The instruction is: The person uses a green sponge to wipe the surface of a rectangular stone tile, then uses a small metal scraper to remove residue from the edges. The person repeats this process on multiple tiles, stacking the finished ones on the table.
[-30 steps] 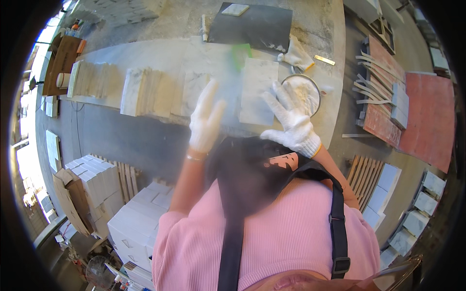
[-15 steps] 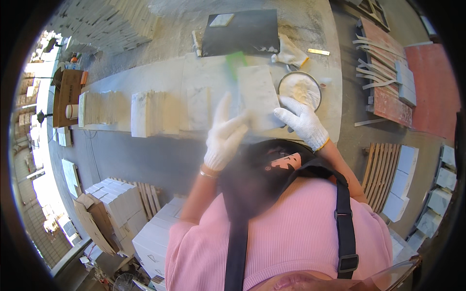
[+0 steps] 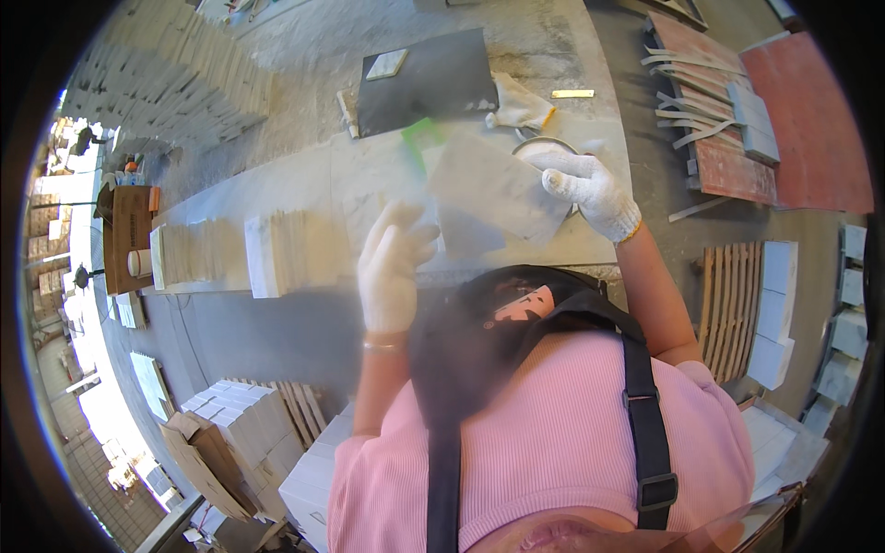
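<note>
Bowl of white powder is partly hidden by the right hand; a glove lies at one o'clock, tile stacks at nine. The left hand is raised empty, fingers parted. At its two o'clock, above the worktop, a tilted tile is gripped by the right hand.

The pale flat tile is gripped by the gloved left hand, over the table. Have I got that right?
Not quite: the head view shows the pale flat tile gripped by the gloved right hand, not the left hand, over the table.
</note>
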`<state>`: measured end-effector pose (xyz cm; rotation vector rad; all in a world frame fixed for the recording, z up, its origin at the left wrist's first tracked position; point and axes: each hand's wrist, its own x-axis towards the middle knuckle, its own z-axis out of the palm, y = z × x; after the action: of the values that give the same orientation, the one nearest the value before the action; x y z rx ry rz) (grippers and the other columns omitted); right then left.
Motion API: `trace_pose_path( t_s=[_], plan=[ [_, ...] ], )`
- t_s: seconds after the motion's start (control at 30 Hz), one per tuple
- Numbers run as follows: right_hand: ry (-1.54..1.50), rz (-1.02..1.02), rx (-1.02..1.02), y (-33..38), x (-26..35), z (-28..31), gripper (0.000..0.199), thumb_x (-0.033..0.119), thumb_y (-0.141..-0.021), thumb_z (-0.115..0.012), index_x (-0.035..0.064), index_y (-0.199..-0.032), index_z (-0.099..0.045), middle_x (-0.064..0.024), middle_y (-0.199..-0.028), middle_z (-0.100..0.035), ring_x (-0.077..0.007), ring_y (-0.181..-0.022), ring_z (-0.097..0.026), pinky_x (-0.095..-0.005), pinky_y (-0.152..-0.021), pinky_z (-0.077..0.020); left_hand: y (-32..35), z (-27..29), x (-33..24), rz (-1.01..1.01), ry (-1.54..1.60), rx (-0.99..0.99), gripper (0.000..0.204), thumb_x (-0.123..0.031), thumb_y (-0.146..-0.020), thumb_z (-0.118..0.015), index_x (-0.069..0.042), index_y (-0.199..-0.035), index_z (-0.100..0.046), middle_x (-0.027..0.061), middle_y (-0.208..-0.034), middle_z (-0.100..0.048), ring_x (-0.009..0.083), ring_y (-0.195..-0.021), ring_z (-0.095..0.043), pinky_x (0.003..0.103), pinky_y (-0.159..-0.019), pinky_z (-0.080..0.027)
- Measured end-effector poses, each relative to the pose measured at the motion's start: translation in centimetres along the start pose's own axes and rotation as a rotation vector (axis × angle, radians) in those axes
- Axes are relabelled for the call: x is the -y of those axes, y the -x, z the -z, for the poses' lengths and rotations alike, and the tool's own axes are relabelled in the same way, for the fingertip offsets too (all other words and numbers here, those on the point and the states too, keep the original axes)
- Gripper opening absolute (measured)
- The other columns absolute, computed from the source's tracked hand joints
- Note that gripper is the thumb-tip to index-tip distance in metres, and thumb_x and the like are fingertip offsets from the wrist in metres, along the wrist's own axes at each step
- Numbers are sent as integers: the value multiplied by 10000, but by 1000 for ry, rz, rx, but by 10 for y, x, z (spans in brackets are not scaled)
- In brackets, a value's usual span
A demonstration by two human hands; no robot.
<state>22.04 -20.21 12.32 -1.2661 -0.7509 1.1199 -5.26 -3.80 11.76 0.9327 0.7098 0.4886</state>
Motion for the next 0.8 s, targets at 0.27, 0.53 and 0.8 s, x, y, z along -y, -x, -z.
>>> trace_pose_path(
  t_s=[0.27, 0.53, 0.8],
  plan=[
    [89, -63, 46, -4, 6, 13, 661, 516, -1067, -545, -82, -1329, -653, -134, -1276, -703, -223, -1202, -643, -356, -1055, -493, -16, -48, 7, 190, 338, 245, 437, -174, -1056, -540, -13, -1459, -483, 132, -1348, -625, 306, -1187, -658, 463, -943, -570],
    [-92, -33, -9, -1, -2, 13, 954, 744, -1037, -311, -107, -1327, -631, -153, -1272, -704, -211, -1174, -667, -329, -992, -528, -12, -53, 18, 177, 370, 234, 420, -159, -1057, -542, -33, -1454, -489, 131, -1345, -615, 324, -1200, -638, 500, -982, -544],
    [-143, -30, -68, 2, -13, 9, 987, 781, -1012, -311, -92, -1362, -610, -145, -1265, -704, -195, -1107, -687, -274, -841, -550, -5, -54, 17, 138, 365, 219, 385, -186, -1074, -522, -29, -1425, -510, 132, -1347, -626, 296, -1190, -649, 464, -968, -552]
  ],
)
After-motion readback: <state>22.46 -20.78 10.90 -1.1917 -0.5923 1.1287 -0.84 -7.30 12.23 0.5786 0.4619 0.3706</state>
